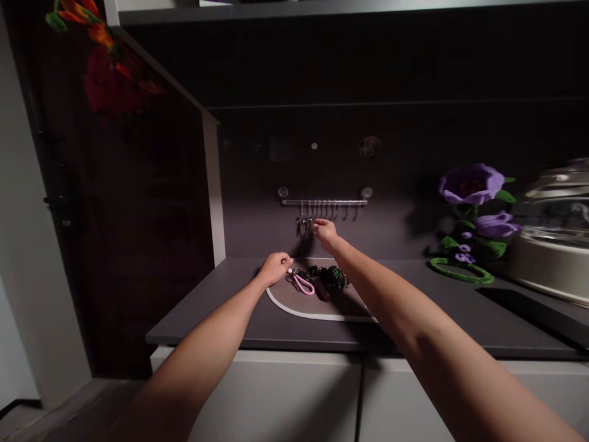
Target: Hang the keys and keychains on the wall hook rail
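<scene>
A clear rail (324,202) with several hooks is fixed to the dark back wall, and some keys (304,226) hang near its left end. Close beside these keys is my right hand (324,232), raised, its fingers pinched together at the hooks; what they grip is too small to make out. Lower down, my left hand (275,268) is closed at the left side of a white-edged mat (294,307), touching a bunch of keys with a pink strap (304,285). Several dark key fobs and keys (334,275) lie in a heap on the mat.
Purple crocheted flowers (473,186) with a green ring base (461,271) stand on the right of the counter (202,313). Beyond them is a cream appliance (547,264) with a clear lid. A shelf (322,12) overhangs the top, and orange and red flowers (99,34) hang upper left.
</scene>
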`<state>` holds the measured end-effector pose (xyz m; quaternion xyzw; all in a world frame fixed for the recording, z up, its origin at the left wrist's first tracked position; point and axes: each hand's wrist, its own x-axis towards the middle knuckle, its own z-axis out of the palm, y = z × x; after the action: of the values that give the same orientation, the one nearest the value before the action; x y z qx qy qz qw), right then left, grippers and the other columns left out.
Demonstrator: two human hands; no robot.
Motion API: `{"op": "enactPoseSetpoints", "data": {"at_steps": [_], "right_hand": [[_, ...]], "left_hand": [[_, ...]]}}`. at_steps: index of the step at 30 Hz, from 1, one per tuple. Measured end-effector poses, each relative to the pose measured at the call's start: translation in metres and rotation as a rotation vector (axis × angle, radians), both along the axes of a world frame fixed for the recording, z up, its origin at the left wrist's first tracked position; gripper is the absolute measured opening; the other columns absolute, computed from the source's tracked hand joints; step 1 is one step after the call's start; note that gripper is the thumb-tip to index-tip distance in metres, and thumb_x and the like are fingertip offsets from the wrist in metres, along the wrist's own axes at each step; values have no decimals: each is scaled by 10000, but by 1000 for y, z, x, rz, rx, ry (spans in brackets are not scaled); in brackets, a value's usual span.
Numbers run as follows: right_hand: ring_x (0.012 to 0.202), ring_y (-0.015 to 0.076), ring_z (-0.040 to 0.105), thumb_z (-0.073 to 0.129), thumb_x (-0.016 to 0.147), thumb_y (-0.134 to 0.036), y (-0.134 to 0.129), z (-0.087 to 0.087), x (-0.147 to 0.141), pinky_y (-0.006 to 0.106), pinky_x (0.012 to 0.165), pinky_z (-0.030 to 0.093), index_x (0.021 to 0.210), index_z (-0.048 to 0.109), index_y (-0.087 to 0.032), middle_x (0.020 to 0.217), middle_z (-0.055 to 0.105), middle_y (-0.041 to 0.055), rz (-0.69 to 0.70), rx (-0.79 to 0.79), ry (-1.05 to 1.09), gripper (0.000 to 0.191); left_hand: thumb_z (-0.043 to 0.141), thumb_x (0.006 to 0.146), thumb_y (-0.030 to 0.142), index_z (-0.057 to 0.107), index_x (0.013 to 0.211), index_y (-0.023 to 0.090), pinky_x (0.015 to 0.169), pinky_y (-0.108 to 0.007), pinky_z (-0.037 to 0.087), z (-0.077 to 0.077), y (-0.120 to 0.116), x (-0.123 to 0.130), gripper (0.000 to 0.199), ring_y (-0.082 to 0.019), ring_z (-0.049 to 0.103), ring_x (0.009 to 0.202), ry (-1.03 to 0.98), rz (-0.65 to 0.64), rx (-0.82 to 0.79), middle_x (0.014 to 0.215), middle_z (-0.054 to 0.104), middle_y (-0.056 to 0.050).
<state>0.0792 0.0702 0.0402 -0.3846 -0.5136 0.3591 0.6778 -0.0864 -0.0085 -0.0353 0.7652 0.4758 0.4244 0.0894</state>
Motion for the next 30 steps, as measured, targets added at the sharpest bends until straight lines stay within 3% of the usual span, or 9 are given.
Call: {"op": "enactPoseSetpoints", "data": {"at_steps": [3,9,13,18,24,30], "right_hand": [[607,64,524,602,613,-61,-15,3,0,205,637,436,781,573,-141,689,591,-8,-41,-71,15,189],[591,68,547,555,690,-83,-53,2,-5,235,683,440,824,578,-135,704,633,14,73,-69,-51,146],[590,87,571,532,719,-87,-68,-12,-5,234,678,446,788,578,-139,624,620,4,136,9,-181,98],[648,117,589,591,695,-95,-84,-35,3,259,744,437,727,629,-166,648,648,0,102,94,-500,87],[700,149,585,652,631,-53,-87,-50,13,263,754,425,670,670,-192,705,674,8,127,216,-787,146],[736,168,596,617,695,-83,-80,-55,10,258,729,415,733,695,-186,780,687,39,112,265,-1019,135]], "left_hand": [[459,762,271,563,594,143,524,-219,281,1,0,-2,236,-90,415,528,-19,2,3,528,502,25],[459,758,284,590,641,142,531,-220,313,2,-3,-4,226,-97,445,541,-47,-6,-9,546,529,20],[461,752,283,606,669,138,544,-226,329,4,-5,-5,221,-103,459,542,-55,7,-17,550,537,14],[485,737,253,620,726,130,570,-225,357,3,-6,-6,183,-105,472,564,-70,-39,-33,581,552,7],[530,726,249,634,749,120,647,-244,409,4,-9,-7,167,-119,525,643,-28,-142,-108,682,616,-20],[580,708,242,628,735,107,675,-253,421,4,-5,-15,146,-115,538,661,-3,-242,-223,690,619,-29]]}}
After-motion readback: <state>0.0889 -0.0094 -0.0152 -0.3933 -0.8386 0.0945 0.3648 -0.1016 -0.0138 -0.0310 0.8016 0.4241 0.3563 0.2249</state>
